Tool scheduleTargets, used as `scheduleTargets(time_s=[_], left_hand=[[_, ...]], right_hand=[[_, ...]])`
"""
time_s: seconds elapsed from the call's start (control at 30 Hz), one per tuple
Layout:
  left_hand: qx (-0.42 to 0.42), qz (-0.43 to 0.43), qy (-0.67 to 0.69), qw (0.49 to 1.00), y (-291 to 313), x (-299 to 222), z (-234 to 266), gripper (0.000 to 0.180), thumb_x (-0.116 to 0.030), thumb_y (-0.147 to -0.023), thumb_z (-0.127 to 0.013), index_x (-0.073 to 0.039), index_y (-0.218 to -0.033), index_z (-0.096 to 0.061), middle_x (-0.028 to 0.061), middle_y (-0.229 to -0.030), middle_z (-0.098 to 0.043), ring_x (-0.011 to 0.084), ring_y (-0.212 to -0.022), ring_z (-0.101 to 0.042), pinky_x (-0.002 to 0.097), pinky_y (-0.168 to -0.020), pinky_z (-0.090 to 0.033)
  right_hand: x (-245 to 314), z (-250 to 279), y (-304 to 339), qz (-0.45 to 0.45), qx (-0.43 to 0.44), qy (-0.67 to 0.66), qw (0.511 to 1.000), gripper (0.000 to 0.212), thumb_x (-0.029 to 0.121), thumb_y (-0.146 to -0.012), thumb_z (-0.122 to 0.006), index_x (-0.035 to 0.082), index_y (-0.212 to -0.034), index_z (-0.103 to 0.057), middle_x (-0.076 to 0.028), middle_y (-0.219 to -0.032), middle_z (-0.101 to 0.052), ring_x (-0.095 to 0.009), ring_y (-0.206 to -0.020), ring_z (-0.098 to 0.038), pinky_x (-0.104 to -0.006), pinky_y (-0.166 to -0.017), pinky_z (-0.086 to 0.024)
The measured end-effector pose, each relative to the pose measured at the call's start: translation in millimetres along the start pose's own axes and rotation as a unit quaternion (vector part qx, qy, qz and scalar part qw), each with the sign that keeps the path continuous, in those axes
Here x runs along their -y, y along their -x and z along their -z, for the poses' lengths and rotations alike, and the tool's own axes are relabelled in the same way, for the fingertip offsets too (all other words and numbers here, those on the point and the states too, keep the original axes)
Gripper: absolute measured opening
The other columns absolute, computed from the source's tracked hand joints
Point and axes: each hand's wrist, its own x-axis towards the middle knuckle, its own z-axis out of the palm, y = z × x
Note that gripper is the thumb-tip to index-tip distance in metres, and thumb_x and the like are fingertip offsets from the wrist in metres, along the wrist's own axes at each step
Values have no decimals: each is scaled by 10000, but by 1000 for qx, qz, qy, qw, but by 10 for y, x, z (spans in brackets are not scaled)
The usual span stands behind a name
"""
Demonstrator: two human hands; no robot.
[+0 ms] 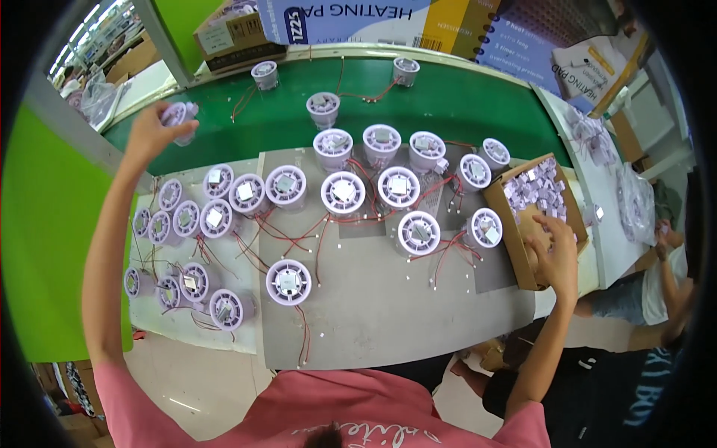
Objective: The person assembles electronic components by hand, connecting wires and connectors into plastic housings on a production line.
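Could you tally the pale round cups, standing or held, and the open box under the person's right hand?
Pale round cups standing: about 25
Cup in the left hand: 1
Open cardboard box under the right hand: 1
Total: about 27, leaving out the box's small blocks, too jumbled to count.

Place: factory workshop
Belt (478, 104): green, twelve o'clock
Wired cups (343, 192): many, centre
Parts box (524, 225): cardboard, three o'clock
Co-worker (670, 278): outer three o'clock
Strip lights (76, 32): ten o'clock

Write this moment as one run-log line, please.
Left hand: holding pale cup-shaped unit | Right hand: over cardboard box of small pale blocks, grasp unclear | Wired units: standing on grey tabletop
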Motion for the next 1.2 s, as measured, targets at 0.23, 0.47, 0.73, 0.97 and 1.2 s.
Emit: scheduleTargets(time_s=[0.23,0.47,0.73,0.97,1.2], left_hand=[[63,141,12,988,-365,607,-755,750,-616,-670,-844,55,-975,-708,170,-915,-720,243,-810,-695,372,-744,-545],[-101,-284,-350,887,-1233,239,-814,651,-110,-927,-593,-150,-1519,-325,212,-1466,-466,350,-1338,-483,501,-1100,-393],[179,-442,-280,833,-1579,-171,-1309,702,123,-700,-608,-169,-1337,-567,100,-1421,-545,323,-1298,-524,407,-1052,-471],[187,-267,-147,934,-1664,33,-1303,817,182,-626,-611,-151,-1367,-519,141,-1441,-484,359,-1362,-432,466,-1118,-383],[162,-238,-112,951,-1630,-60,-1067,662,-21,-683,-802,-134,-1293,-571,181,-1323,-554,402,-1247,-524,442,-1019,-473]], right_hand=[[-48,-116,-124,-30,156,-44,986,507,-3,-699,-793,22,-1181,-637,-154,-1101,-655,-326,-909,-648,-391,-820,-528],[35,-170,-451,-30,185,-68,980,654,14,-675,-815,109,-1274,-570,-166,-1140,-620,-357,-912,-634,-428,-804,-516],[95,-182,-435,-23,187,-32,982,485,27,-678,-807,38,-1128,-627,-189,-961,-669,-383,-876,-652,-446,-791,-512],[15,-131,-423,-38,205,-23,978,343,43,-732,-791,14,-1040,-643,-149,-979,-678,-324,-844,-686,-400,-746,-535],[34,-143,-244,7,147,5,989,324,91,-787,-736,60,-1102,-664,-133,-1088,-645,-323,-948,-665,-419,-822,-525]])
